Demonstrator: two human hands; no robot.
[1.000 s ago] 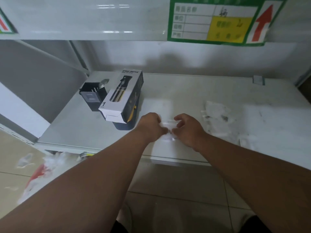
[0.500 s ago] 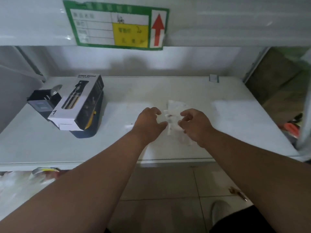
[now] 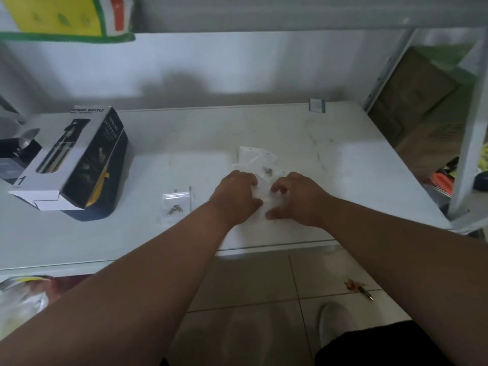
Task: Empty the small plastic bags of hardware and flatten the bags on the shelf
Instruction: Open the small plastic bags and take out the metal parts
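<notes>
Both hands came down from just above the white shelf (image 3: 343,165) onto the pile of flattened clear plastic bags (image 3: 254,157). The left hand (image 3: 235,195) and right hand (image 3: 298,198), raised and pinching a bag between them half a second earlier, rested on the pile. A small clear bag holding metal hardware (image 3: 175,204) lay just left of the left hand.

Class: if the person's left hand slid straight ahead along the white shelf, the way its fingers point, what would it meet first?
Probably the pile of clear plastic bags just beyond the left hand, near a small metal hardware piece. Depth is uncertain.
</notes>
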